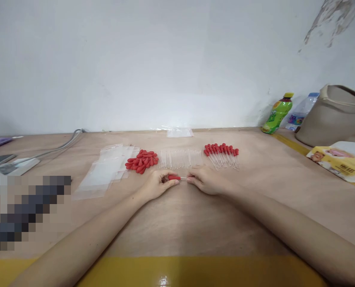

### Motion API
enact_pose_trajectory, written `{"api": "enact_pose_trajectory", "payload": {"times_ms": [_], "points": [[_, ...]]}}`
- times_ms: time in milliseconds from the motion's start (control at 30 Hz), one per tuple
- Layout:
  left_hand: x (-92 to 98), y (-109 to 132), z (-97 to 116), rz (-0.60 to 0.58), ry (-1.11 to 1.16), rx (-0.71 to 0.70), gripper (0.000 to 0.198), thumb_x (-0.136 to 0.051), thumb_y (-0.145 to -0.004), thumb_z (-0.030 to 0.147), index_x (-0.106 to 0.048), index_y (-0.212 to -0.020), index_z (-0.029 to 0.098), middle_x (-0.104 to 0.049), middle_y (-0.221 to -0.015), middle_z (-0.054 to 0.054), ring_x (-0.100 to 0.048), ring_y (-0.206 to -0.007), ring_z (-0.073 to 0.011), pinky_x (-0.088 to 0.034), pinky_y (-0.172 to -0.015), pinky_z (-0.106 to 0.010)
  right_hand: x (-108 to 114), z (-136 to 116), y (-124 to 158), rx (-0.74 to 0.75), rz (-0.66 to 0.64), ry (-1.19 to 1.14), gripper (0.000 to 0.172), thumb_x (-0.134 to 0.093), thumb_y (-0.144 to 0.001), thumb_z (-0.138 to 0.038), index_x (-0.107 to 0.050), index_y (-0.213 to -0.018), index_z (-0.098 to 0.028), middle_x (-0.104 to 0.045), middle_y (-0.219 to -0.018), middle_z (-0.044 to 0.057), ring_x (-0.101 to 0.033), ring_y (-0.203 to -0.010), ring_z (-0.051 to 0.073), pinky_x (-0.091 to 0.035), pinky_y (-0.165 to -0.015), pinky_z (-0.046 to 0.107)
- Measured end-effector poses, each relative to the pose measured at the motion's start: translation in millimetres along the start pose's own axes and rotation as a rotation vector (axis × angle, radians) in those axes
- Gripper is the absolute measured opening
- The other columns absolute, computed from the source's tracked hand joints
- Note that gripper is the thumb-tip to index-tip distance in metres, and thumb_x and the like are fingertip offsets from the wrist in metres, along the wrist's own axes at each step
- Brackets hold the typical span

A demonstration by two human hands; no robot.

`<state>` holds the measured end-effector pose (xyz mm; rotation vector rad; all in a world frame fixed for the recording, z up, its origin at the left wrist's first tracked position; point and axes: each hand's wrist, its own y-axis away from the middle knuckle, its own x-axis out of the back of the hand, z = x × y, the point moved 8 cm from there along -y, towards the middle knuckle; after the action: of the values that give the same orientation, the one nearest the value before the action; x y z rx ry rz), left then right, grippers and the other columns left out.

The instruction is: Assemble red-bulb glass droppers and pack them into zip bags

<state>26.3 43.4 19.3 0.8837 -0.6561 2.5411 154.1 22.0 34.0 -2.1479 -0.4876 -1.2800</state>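
Between finger and thumb, my left hand (161, 183) pinches a red rubber dropper bulb (174, 177). My right hand (205, 180) is closed on a thin clear glass pipette tube (183, 178), whose end meets the bulb's mouth; how deep it sits inside I cannot tell. Just beyond my left hand lies a pile of loose red bulbs (142, 161). A row of bare clear tubes (180, 158) lies side by side behind both hands. To the right of that row, several droppers with red bulbs fitted (222, 155) lie fanned out.
Clear plastic bags (105, 169) lie overlapped on the left, and another bag (179, 132) rests by the wall. A grey cable (54, 149) crosses the table's left side. At the right stand a green bottle (277, 113), a clear bottle (303, 111), a beige bag (332, 119) and a yellow-white packet (340, 161).
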Motion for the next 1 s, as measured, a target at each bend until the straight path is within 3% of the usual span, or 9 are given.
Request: {"api": "enact_pose_trajectory", "payload": {"times_ms": [67,133,267,467,667,833,1000], "points": [[3.0,-1,-5,0.041,0.029,0.028,0.039,-0.063,-0.072,0.034,-0.059,-0.105,0.016,-0.062,-0.071,-0.001,-0.056,-0.06,-0.0118,-0.047,-0.057,-0.023,13,10,0,-0.033,0.024,0.019,0.016,-0.047,-0.082,-0.021,-0.059,-0.072,-0.015,-0.059,-0.077,0.005,-0.05,-0.071,0.013,-0.035,-0.066,0.023],[4.1,-2,-8,0.058,0.042,0.037,0.043,-0.064,-0.071,0.034,-0.056,-0.109,0.016,-0.059,-0.071,0.0,-0.054,-0.059,-0.0108,-0.046,-0.055,-0.023,32,35,1,-0.193,0.099,0.006,0.016,-0.048,-0.079,-0.022,-0.06,-0.071,-0.016,-0.06,-0.073,0.004,-0.051,-0.066,0.012,-0.036,-0.061,0.022],[2.4,-3,-8,0.02,-0.047,0.045,0.029,-0.062,-0.073,0.033,-0.062,-0.097,0.017,-0.059,-0.072,0.0,-0.051,-0.056,-0.009,-0.043,-0.051,-0.021,69,100,11,-0.631,0.292,0.0,0.026,-0.049,-0.076,-0.037,-0.061,-0.064,-0.017,-0.059,-0.06,0.001,-0.051,-0.058,0.013,-0.033,-0.052,0.022],[3.2,-1,7,-0.008,-0.125,-0.052,0.016,-0.056,-0.077,0.028,-0.061,-0.069,0.015,-0.055,-0.064,0.0,-0.048,-0.057,-0.0094,-0.038,-0.05,-0.02,89,153,23,-0.838,0.383,0.15,0.024,-0.052,-0.07,-0.033,-0.06,-0.057,-0.015,-0.059,-0.056,0.003,-0.053,-0.06,0.015,-0.033,-0.053,0.022],[3.5,0,3,0.011,-0.1,-0.034,0.017,-0.058,-0.074,0.028,-0.05,-0.067,0.015,-0.05,-0.061,0.003,-0.042,-0.051,-0.0077,-0.034,-0.046,-0.019,81,167,37,-0.903,0.284,0.251,0.021,-0.051,-0.069,-0.031,-0.061,-0.058,-0.015,-0.062,-0.061,0.007,-0.055,-0.06,0.016,-0.033,-0.052,0.023],[4.6,0,1,0.025,-0.105,-0.035,0.018,-0.058,-0.074,0.027,-0.045,-0.068,0.016,-0.046,-0.06,0.004,-0.041,-0.051,-0.0074,-0.034,-0.047,-0.019,77,170,40,-0.931,0.182,0.297,0.029,-0.05,-0.07,-0.039,-0.062,-0.061,-0.015,-0.062,-0.063,0.01,-0.056,-0.06,0.018,-0.033,-0.051,0.024],[3.1,0,1,0.015,-0.089,-0.045,0.015,-0.057,-0.075,0.028,-0.048,-0.071,0.016,-0.049,-0.063,0.003,-0.044,-0.053,-0.0077,-0.036,-0.048,-0.019,84,153,37,-0.958,0.242,0.343,0.031,-0.05,-0.069,-0.046,-0.064,-0.071,-0.018,-0.064,-0.076,0.009,-0.058,-0.071,0.021,-0.035,-0.054,0.026]]}}
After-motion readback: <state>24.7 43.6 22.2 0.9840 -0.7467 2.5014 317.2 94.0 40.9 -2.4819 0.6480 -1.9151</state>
